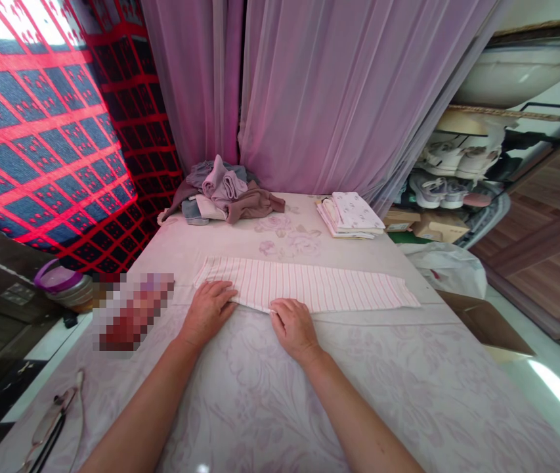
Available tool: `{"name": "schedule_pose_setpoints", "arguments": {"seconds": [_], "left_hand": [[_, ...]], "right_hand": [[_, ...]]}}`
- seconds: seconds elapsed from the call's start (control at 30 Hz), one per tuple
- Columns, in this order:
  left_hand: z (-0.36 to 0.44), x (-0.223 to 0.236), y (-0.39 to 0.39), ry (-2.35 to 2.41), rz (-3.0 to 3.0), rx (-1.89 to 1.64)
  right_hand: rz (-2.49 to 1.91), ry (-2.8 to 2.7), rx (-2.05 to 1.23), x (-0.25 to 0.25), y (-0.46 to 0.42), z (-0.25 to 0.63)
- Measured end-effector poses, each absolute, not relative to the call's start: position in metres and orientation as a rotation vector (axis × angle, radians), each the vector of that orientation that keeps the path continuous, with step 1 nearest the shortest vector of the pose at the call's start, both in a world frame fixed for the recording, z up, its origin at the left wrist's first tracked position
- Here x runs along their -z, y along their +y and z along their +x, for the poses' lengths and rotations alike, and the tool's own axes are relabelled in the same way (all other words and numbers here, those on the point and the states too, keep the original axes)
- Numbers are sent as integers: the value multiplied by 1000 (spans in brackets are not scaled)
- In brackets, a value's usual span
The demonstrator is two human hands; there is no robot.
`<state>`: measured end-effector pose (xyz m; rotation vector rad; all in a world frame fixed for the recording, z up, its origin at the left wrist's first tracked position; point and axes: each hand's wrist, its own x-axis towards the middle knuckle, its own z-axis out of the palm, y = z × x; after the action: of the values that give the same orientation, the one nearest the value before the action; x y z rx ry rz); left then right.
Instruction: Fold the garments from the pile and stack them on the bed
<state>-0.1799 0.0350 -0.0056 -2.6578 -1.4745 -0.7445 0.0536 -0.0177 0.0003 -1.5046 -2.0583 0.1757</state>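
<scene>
A bed [280,401] fills the middle of the room, spread with a pale lilac cover printed with faint roses, its soft cotton creased in long ripples. Across it lies a pink-and-white striped cloth [304,286], folded into a long, narrow strip, just beyond the person's forearms. The left hand [207,312] rests flat on the strip's near end, and the right hand [293,328] sits at its lower edge. The fingers [223,292] of both hands are relaxed and slightly spread, pressing on the cloth rather than clenching it.

Farther up the bed sit a rumpled heap of mauve and grey clothes [223,194] and a neat stack of folded white printed pieces [346,215]. A pixelated patch [134,312] hides something beside the left hand, and a pair of glasses [50,424] lies near the bed's left edge. Sheer mauve curtains [353,85] hang behind the bed, next to a red-and-blue gridded panel [38,131]. To the right, sneakers [437,190] sit on a rack above cardboard boxes [427,225] and a white plastic bag [450,269].
</scene>
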Motion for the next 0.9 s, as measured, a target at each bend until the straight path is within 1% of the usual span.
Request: {"name": "schedule_pose_setpoints", "arguments": {"seconds": [0.2,0.33,0.43,0.6,0.77,0.9], "left_hand": [[-180,1,34,-1472,-2678,759],[-180,-2,32,-1474,-2711,758],[-180,-2,32,-1468,-2708,782],[-181,0,33,-1401,-2718,836],[-181,-1,32,-1403,-2717,885],[-181,0,32,-1390,-2729,944]], "right_hand": [[-1468,-2046,-190,2,-22,53],[-1476,-2087,-247,-6,-16,57],[-1546,-2113,-260,-22,9,59],[-1722,-2223,-160,-48,75,42],[-1859,-2368,-177,-43,116,16],[-1809,-2392,-143,-35,118,11]]}}
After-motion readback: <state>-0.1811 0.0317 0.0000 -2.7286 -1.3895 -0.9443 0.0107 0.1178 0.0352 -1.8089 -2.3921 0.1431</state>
